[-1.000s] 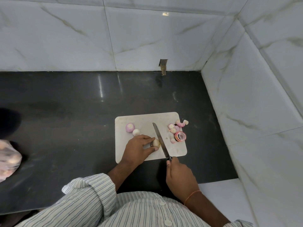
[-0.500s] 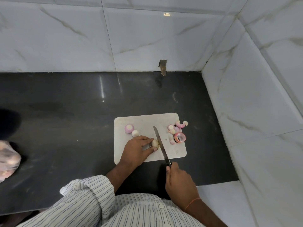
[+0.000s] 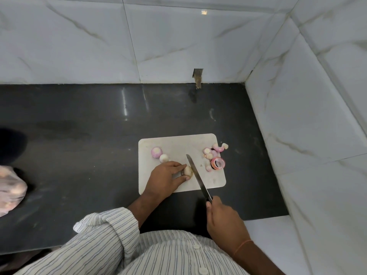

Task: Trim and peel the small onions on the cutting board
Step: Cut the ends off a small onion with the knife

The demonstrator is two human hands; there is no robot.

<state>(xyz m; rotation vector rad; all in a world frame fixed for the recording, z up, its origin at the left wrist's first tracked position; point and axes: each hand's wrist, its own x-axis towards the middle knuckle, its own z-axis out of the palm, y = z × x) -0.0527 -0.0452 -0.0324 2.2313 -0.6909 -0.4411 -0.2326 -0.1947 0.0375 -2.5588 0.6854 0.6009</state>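
The right hand (image 3: pixel 224 221) grips the knife (image 3: pixel 196 175). Its blade has slid up against the small onion (image 3: pixel 187 170), which the left hand (image 3: pixel 165 178) pinches on the cutting board (image 3: pixel 178 143). I think a cut comes next. Peels (image 3: pixel 215 158) lie farther back.

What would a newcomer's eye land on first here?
The white cutting board on the dark counter, where the left hand pins a small onion against the knife held by the right hand. Pink peels pile at the board's right edge.
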